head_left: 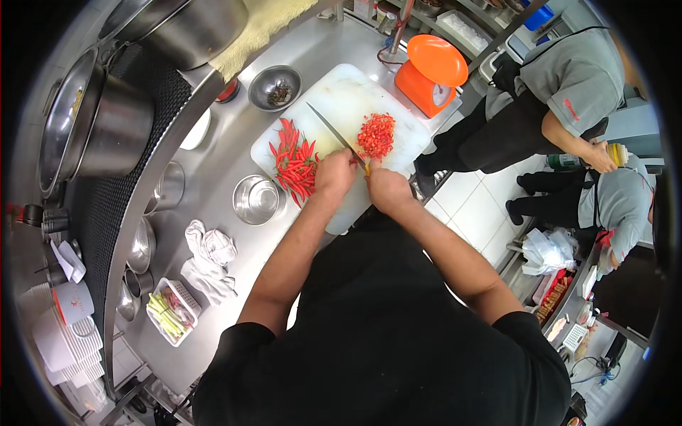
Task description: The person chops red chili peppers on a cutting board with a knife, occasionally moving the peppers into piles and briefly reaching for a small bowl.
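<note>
On a white cutting board [341, 82], my right hand [389, 188] is closed round the yellowish handle of a kitchen knife [332, 130], its long blade pointing away to the upper left. Just left of the blade, my left hand [335, 172] has its fingers curled in, with a bit of red chili at the fingertips. A heap of whole red chilies [293, 162] lies beside that hand on the board's left part. Chopped red chili [376, 135] is piled to the right of the blade.
A steel bowl with dark bits [275, 89] and a steel container [257, 199] stand left of the board. Behind it is an orange scale [428, 74]. A cloth [209, 259] and a white basket of vegetables [172, 311] lie nearer. Two co-workers stand at right.
</note>
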The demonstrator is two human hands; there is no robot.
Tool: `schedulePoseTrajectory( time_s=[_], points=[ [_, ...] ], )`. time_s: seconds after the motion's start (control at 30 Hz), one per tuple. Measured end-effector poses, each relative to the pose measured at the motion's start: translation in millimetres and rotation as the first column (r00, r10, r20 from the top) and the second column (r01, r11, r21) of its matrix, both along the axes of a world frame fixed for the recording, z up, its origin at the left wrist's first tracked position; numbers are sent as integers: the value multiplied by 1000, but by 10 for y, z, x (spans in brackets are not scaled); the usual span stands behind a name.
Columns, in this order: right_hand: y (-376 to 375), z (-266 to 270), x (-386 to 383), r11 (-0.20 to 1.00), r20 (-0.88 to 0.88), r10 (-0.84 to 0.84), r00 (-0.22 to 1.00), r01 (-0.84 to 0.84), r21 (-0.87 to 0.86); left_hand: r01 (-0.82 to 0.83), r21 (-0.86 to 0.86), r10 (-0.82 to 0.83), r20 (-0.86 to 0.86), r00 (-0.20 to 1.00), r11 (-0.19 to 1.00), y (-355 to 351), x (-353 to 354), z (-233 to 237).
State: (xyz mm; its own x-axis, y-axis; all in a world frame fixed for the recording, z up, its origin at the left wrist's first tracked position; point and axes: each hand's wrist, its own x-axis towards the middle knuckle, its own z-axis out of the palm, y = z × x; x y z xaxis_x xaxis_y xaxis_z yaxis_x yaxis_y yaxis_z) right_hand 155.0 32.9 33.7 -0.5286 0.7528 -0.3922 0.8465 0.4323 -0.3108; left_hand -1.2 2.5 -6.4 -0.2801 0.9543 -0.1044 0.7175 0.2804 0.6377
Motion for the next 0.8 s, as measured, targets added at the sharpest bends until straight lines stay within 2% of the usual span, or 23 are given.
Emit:
schedulePoseTrajectory(
  time_s=[0.07,0.17,0.37,0.47,0.57,0.8],
  points=[
    [29,-18,-10,999,-36,26,999,-25,29,4,-14,-3,51,999,1000,10,-71,-72],
    [37,26,-18,1000,-20,22,1000,-22,11,23,-45,-22,22,1000,999,5,-102,-34],
    [4,31,-19,1000,2,11,1000,-11,-16,16,30,-18,50,999,999,-39,-90,-96],
    [20,-122,-40,1000,-14,7,1000,-7,13,31,-1,-30,70,997,1000,-21,-101,-89],
    [69,-75,-18,999,-56,17,998,-16,28,34,-61,-33,15,999,998,-21,-90,52],
    [80,206,15,997,23,75,997,-76,30,65,27,-65,-15,998,998,-49,-99,-78]
  ],
)
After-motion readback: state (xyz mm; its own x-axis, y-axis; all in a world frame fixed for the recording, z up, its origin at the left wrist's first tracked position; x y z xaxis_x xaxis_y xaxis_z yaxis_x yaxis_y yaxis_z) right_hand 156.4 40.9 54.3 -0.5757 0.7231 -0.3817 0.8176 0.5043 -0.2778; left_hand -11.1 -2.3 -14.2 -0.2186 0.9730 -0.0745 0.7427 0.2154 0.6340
